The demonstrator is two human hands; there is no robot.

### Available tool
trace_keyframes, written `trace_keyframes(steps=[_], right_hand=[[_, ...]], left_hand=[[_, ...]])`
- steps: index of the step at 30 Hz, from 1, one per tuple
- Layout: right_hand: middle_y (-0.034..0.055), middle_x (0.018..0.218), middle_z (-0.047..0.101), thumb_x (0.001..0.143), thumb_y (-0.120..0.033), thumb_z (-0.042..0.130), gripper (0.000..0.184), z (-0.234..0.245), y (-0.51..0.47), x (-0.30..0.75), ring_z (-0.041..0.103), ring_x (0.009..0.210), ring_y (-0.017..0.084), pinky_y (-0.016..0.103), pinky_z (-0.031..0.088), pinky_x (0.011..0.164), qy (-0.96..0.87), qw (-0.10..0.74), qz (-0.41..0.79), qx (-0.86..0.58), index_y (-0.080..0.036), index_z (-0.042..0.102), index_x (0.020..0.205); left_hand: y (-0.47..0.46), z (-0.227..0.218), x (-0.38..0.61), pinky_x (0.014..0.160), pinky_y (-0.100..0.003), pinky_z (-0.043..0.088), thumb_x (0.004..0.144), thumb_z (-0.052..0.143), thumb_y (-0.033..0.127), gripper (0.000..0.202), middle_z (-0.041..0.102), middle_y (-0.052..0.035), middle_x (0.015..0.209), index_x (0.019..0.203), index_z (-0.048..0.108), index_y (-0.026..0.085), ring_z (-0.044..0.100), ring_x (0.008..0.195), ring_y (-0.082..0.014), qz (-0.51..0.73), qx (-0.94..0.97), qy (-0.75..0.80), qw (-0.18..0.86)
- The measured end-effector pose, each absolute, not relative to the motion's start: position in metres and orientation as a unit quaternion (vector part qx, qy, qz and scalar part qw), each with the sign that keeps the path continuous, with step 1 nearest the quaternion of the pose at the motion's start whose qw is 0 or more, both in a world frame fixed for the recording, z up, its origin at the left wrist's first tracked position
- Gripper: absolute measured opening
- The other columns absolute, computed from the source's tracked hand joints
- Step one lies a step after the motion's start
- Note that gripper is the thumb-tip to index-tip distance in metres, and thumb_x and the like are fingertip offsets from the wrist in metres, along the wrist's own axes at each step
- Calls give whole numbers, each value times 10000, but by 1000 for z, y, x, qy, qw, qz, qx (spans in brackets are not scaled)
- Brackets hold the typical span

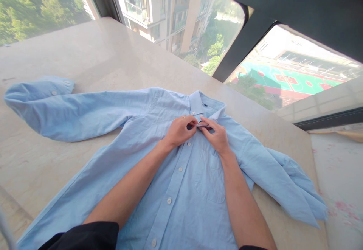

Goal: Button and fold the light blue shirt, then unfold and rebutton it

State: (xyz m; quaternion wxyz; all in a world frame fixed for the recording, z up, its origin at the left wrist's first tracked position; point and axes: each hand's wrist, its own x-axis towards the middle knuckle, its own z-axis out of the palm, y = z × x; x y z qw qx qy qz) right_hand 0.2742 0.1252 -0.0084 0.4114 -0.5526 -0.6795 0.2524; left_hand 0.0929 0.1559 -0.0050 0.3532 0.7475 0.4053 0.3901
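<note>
A light blue button-up shirt (210, 182) lies front side up, its sleeves spread to both sides. White buttons run down its placket, and one fastens a collar point (195, 104). Just below the collar, my left hand (180, 131) is closed in a pinch at the top of the placket; what its fingertips hold is too small to make out. Close beside it, my right hand (214, 134) grips a thin silvery object (202, 126) between thumb and fingers. That object's kind is unclear, as the fingers cover most of it. My right wrist is above the chest pocket (210, 182).
The shirt rests on a pale stone sill (93, 53). Dark window frames (241, 42) and glass bound it at the back and right. A white floral cloth (340, 182) lies at the right edge. A blurred pale rod-like thing (5, 227) shows at bottom left.
</note>
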Motion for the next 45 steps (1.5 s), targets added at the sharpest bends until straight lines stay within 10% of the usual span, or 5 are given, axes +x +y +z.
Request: trace_keyframes(steps=[45], right_hand=[[39,960,780,891,-199,573,328,-11,124,274,739,917,218,348,568,843,-761,361,76,-534,-245,680,1198]], left_hand=[[159,-5,87,733,-269,487,780,588,96,167,704,-39,812,833,708,200,645,804,-173,329,834,367,247]])
